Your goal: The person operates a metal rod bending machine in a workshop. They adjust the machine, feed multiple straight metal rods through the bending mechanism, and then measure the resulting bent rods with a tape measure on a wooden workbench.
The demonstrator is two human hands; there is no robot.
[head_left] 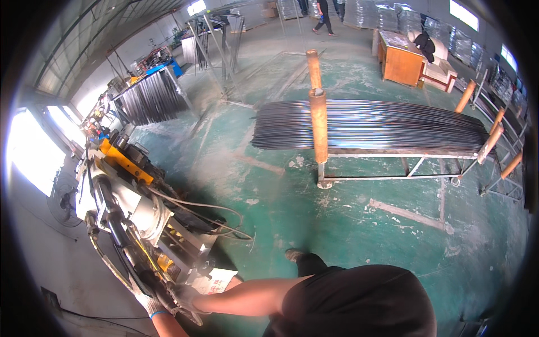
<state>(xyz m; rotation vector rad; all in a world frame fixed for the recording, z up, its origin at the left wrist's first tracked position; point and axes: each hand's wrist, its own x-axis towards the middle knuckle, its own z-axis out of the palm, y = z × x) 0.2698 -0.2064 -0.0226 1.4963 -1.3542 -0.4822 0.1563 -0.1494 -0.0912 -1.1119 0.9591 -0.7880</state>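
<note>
At the lower left, both my hands are at the end of a machine point(140, 213) with a white body, dark cylinders and hoses. My left hand point(147, 302), in a pale glove with a blue cuff, lies against the outer side of its dark bars point(147, 279). From the right, my bare forearm reaches across to my right hand point(191, 297), also gloved and blurred, on the other side of those bars. The fingers of both hands are mostly hidden, so I cannot tell whether they grip anything. Beside my right hand is a white box or sheet point(216, 281) with red marks.
Long dark metal rods point(370, 123) lie stacked on a low rack point(393, 178) with rusty posts point(318, 126). More rods hang from a stand point(151, 101). A loose hose point(216, 208) loops over the green floor. Far off are a wooden desk point(401, 59) and a walking person point(324, 17).
</note>
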